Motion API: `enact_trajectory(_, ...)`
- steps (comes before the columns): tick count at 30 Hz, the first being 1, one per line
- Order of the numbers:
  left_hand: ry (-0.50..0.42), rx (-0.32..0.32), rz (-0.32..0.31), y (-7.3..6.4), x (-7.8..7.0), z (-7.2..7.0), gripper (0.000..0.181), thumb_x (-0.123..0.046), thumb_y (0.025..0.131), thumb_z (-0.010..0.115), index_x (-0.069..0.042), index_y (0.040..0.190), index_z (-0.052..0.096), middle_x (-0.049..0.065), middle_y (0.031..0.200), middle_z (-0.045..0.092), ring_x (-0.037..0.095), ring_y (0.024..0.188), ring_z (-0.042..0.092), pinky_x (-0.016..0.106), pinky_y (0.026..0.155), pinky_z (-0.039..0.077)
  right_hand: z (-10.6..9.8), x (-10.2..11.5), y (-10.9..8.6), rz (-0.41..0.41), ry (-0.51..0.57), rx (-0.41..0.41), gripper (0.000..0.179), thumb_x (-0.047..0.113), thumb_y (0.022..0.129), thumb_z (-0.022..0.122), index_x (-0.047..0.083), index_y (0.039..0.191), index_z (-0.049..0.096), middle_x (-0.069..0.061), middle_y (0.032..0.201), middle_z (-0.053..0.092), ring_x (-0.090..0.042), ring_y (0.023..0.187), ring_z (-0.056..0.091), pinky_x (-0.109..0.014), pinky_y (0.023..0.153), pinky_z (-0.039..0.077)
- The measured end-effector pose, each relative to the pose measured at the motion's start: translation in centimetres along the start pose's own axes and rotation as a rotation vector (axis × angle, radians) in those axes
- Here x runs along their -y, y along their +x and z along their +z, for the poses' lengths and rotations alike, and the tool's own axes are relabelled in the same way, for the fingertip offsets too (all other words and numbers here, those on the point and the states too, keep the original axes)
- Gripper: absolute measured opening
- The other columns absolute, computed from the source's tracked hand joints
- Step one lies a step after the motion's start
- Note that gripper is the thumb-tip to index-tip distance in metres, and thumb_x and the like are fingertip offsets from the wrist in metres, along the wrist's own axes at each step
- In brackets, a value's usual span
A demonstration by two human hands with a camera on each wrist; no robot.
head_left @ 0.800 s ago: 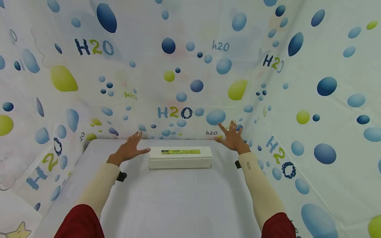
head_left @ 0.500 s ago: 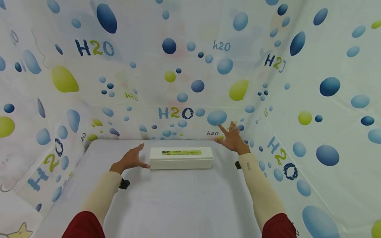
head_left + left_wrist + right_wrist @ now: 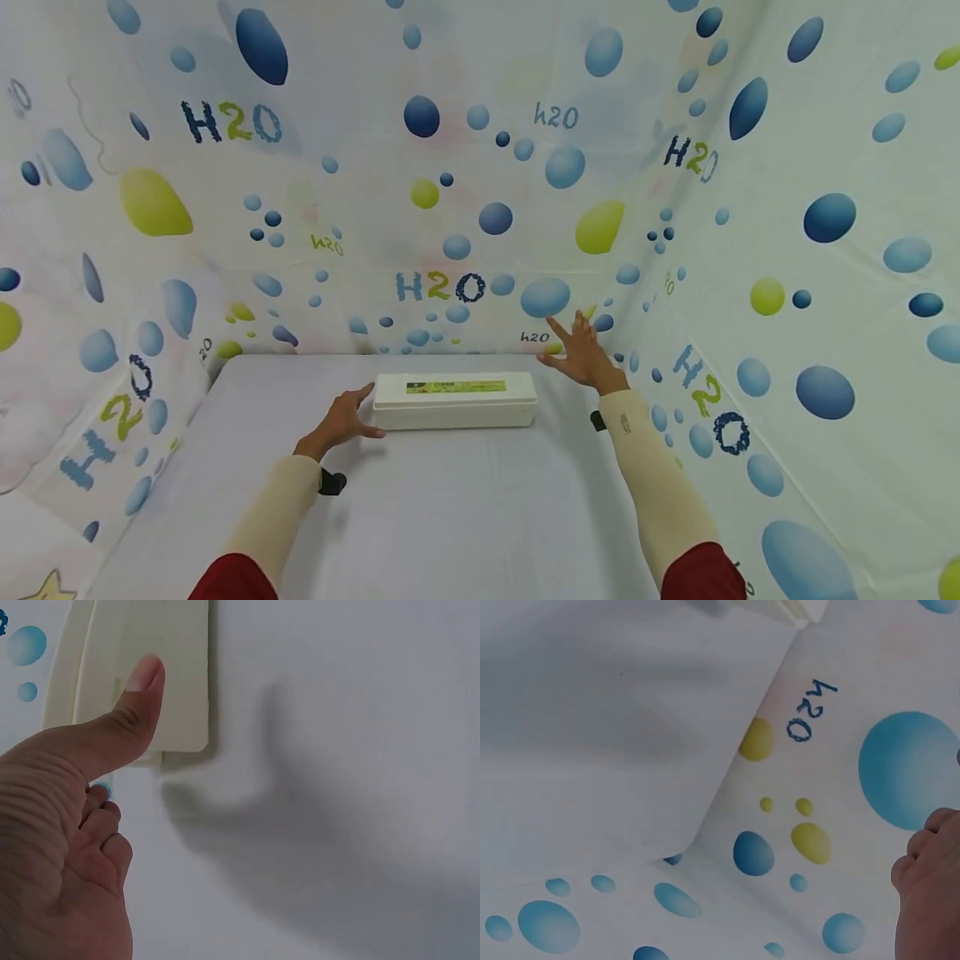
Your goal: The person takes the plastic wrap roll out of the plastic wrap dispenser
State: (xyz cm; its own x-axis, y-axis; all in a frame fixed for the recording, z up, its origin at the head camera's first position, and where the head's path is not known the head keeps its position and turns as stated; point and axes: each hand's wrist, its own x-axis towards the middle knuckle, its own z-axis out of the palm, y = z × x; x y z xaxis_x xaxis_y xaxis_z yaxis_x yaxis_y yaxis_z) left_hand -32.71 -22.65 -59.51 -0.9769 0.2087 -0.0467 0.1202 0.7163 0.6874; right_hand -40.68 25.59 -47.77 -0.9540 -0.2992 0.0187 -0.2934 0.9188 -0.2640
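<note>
A: Start with the head view. Where's the box (image 3: 453,417)?
B: On the white table (image 3: 465,517), toward the far side and midway between left and right. It lies lengthwise from left to right, lid on, with a yellow-green label (image 3: 456,387) along the top.

A: And the left hand (image 3: 341,423)?
B: At the box's left end. Thumb and fingers stand wide apart around that end, the thumb by the near left corner, the fingertips by the far one. Whether they touch, I can't tell from here.

A: The right hand (image 3: 583,358)?
B: Raised off to the right and a bit beyond the box, fingers spread wide, holding nothing. It's apart from the box, in front of the dotted backdrop (image 3: 360,183). Both forearms wear cream sleeves (image 3: 277,508) with red ones (image 3: 232,579) nearer the body.

A: Does the left wrist view settle the contact?
B: Not quite. The thumb (image 3: 146,679) is straight and overlaps the box's end in the picture; the other fingers are bent and partly hidden. A soft shadow (image 3: 270,802) of the hand falls on the table, nearer than the box.

A: Right wrist view?
B: Only part of the right hand shows at the border, so I can't tell its finger spread there. The table's far right corner meets the backdrop, which carries "h2O" lettering (image 3: 810,712).
</note>
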Motion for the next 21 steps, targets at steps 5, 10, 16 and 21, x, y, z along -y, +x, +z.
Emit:
enact_trajectory(5, -0.138, -0.018, 0.005, 0.7, 0.5, 1.7, 0.114, -0.007, 0.081, 0.097, 0.013, 0.167, 0.024, 0.036, 0.171, 0.032, 0.06, 0.153, 0.042, 0.07, 0.126, 0.041, 0.0, 0.2, -0.2, 0.016, 0.036, 0.023, 0.092, 0.062, 0.106, 0.057, 0.019, 0.177, 0.016, -0.038, 0.179, -0.005, -0.067, 0.163, 0.004, -0.08, 0.13, 0.02)
enact_trajectory(10, -0.242, -0.039, -0.006, 1.2, 0.9, 3.0, 0.11, -0.002, 0.087, 0.092, 0.01, 0.169, 0.02, 0.032, 0.175, 0.025, 0.055, 0.16, 0.032, 0.064, 0.132, 0.033, 0.0, -0.1, -0.3, 0.028, 0.065, 0.039, 0.092, 0.059, 0.107, 0.058, 0.018, 0.177, 0.014, -0.036, 0.179, -0.007, -0.065, 0.164, 0.001, -0.082, 0.129, 0.022)
enact_trajectory(16, -0.305, -0.066, -0.055, 1.1, 0.9, 3.9, 0.106, -0.003, 0.088, 0.09, 0.008, 0.169, 0.023, 0.032, 0.171, 0.036, 0.053, 0.161, 0.034, 0.065, 0.133, 0.031, 0.3, -0.1, -0.3, 0.029, 0.067, 0.044, 0.094, 0.06, 0.106, 0.06, 0.018, 0.177, 0.015, -0.035, 0.18, -0.007, -0.065, 0.164, 0.003, -0.084, 0.124, 0.03)
enact_trajectory(21, -0.328, -0.105, -0.064, 1.4, 1.4, 4.8, 0.094, -0.002, 0.093, 0.086, 0.011, 0.166, 0.029, 0.035, 0.166, 0.043, 0.053, 0.159, 0.038, 0.063, 0.132, 0.034, 0.6, -0.2, -0.3, 0.019, 0.062, 0.046, 0.096, 0.061, 0.104, 0.063, 0.017, 0.177, 0.017, -0.035, 0.18, -0.003, -0.062, 0.166, 0.005, -0.081, 0.127, 0.029)
